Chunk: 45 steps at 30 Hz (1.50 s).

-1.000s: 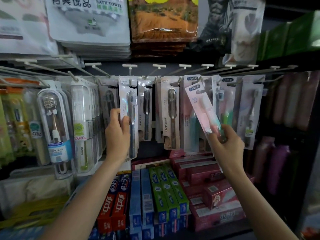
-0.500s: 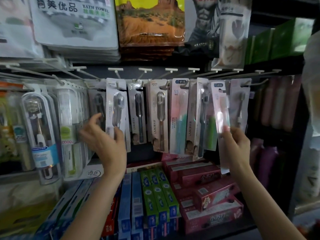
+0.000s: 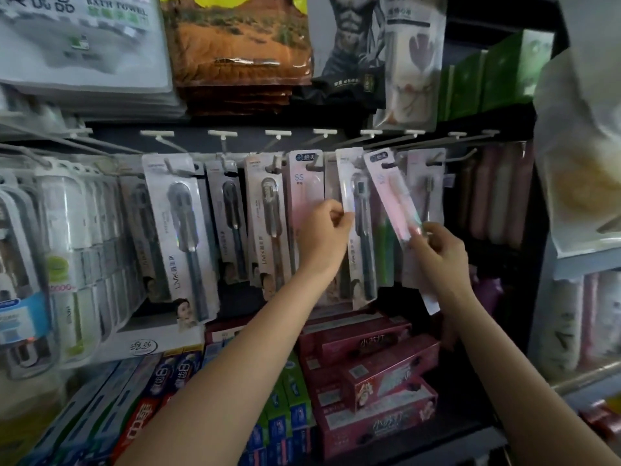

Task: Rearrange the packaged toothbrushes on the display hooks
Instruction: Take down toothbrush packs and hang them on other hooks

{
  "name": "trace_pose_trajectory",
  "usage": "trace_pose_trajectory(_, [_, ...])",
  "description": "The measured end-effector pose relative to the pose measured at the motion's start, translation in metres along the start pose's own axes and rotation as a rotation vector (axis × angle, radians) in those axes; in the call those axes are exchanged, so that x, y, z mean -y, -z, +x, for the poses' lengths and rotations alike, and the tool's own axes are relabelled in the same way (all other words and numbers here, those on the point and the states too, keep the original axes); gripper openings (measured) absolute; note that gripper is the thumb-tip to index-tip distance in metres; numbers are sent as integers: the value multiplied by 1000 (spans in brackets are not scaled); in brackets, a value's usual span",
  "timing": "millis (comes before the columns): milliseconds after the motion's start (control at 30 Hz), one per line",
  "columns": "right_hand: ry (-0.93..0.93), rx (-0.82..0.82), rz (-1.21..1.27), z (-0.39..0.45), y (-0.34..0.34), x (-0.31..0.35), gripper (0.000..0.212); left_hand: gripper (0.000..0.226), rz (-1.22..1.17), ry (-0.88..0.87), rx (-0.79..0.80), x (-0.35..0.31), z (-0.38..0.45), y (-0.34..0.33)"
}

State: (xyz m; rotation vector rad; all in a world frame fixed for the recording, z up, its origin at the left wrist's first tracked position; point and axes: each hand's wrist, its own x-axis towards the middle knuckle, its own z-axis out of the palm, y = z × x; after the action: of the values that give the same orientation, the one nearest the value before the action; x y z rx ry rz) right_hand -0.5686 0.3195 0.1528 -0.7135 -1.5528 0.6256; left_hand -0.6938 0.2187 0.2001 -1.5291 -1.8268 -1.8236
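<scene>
Packaged toothbrushes hang in a row on metal display hooks [image 3: 437, 159]. My right hand [image 3: 440, 252] grips a pink toothbrush pack [image 3: 391, 190] by its lower part; the pack tilts left, its top close to a hook. My left hand [image 3: 324, 233] pinches the left edge of a grey toothbrush pack [image 3: 361, 237] with a dark brush, hanging just left of the pink one. Another pink pack [image 3: 304, 186] hangs behind my left hand. Further left hang a brown-brush pack [image 3: 268, 216] and a large grey pack [image 3: 181, 237].
Toothpaste boxes, red [image 3: 379, 375], green [image 3: 289, 391] and blue, lie on the shelf below. Bulky clear-cased toothbrushes [image 3: 64, 250] crowd the left hooks. Towel and cloth bags [image 3: 242, 45] hang above. Pink bottles [image 3: 494, 193] stand at the right.
My left hand left the grey packs at the left and moved right to take hold of the dark-brush pack. My right hand still holds the pink pack, now tilted left beside that pack.
</scene>
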Motion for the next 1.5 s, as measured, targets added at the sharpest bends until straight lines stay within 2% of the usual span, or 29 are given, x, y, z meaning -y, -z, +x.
trace_pose_trajectory(100, [-10,36,3,14,1,-3,30,2,-19,-33,22,0,2,4])
trace_pose_trajectory(267, [-98,101,81,21,-2,-16,18,5,17,-115,-6,0,0,13])
trace_pose_trajectory(433, [-90,163,124,11,-17,-20,37,4,103,-186,-38,4,6,26])
trace_pose_trajectory(500, [-105,210,124,9,-25,-23,43,4,60,-148,-7,5,7,26])
trace_pose_trajectory(633, [-111,294,46,3,-28,-25,15,5,-341,105,244,1,1,23])
trace_pose_trajectory(667, [-105,284,14,2,-26,-24,26,4,-385,123,274,0,1,23])
trace_pose_trajectory(733, [-31,162,-51,5,-20,-21,41,6,-361,93,282,-2,4,22])
trace_pose_trajectory(800, [83,43,-48,5,-13,-7,34,11,-341,64,258,-1,5,20])
trace_pose_trajectory(833, [122,51,2,5,-10,2,29,12,-334,56,245,0,5,18])
trace_pose_trajectory(900, [184,235,141,2,-5,25,27,13,-363,71,228,4,3,11])
trace_pose_trajectory(967, [281,405,105,2,-7,37,36,14,-478,141,222,7,2,5])
trace_pose_trajectory(1067, [399,406,-44,4,-13,39,49,11,-598,213,218,11,0,3])
trace_pose_trajectory(1133, [395,413,-29,0,-16,36,53,2,-575,197,256,16,-3,8])
trace_pose_trajectory(1167, [388,415,6,-2,-16,34,53,6,-528,172,281,17,-6,13])
trace_pose_trajectory(1267, [330,420,148,-17,-20,28,49,15,-229,28,319,27,-19,34])
trace_pose_trajectory(1400, [374,463,146,-37,-39,37,45,14,175,-206,13,43,-32,82])
trace_pose_trajectory(1500, [400,539,76,-43,-68,52,48,14,329,-334,-212,49,-33,120])
